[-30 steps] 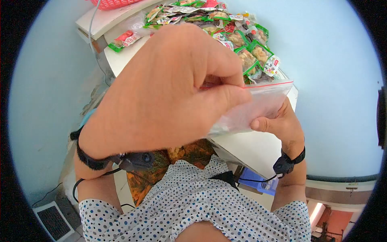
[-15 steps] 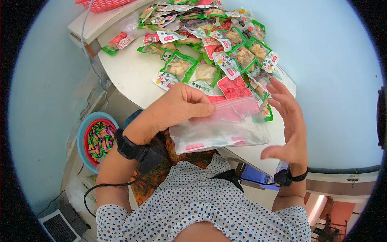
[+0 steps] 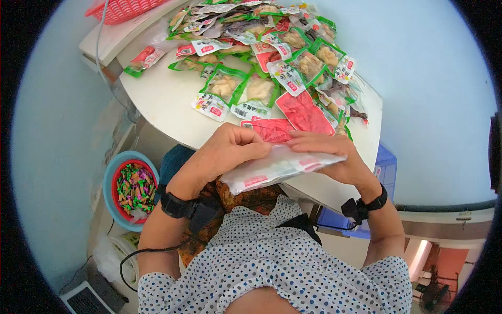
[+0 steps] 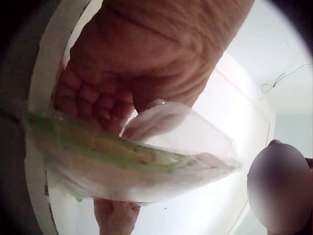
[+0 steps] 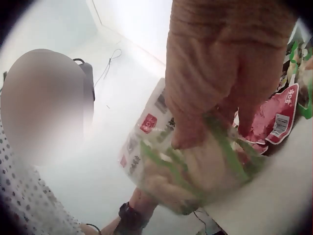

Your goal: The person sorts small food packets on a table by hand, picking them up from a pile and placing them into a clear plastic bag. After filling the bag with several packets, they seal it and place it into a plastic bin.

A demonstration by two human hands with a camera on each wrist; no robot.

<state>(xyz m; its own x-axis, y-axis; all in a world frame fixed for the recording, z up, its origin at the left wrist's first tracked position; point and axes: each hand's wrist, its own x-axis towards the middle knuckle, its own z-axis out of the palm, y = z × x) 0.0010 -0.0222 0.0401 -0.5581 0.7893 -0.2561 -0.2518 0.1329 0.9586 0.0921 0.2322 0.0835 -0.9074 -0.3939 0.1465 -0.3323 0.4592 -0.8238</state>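
Observation:
A clear plastic bag (image 3: 282,166) with green-edged snack packets inside lies between both hands, above the table's front edge. The left hand (image 3: 230,152) pinches the bag's upper edge between thumb and curled fingers. On the bag's right side, the right hand (image 3: 334,157) holds it, its fingers laid along the top edge and its thumb hidden in the head view. The right wrist view shows the right hand (image 5: 220,83) gripping the bag (image 5: 195,166). Seen from the left wrist, the bag (image 4: 127,161) hangs under the left hand (image 4: 142,58).
Many snack packets (image 3: 259,86) are heaped on the white table (image 3: 151,99). Two red packets (image 3: 306,112) lie just beyond the hands. A red basket (image 3: 125,9) stands at the back left. Below left, a blue basin (image 3: 111,193) holds small wrapped items; a blue crate (image 3: 386,167) is at right.
The right hand, lifted away from the bag half a second ago, has come back onto its right side. The bag has tilted flatter. The left hand has kept its grip, having moved down from near the camera.

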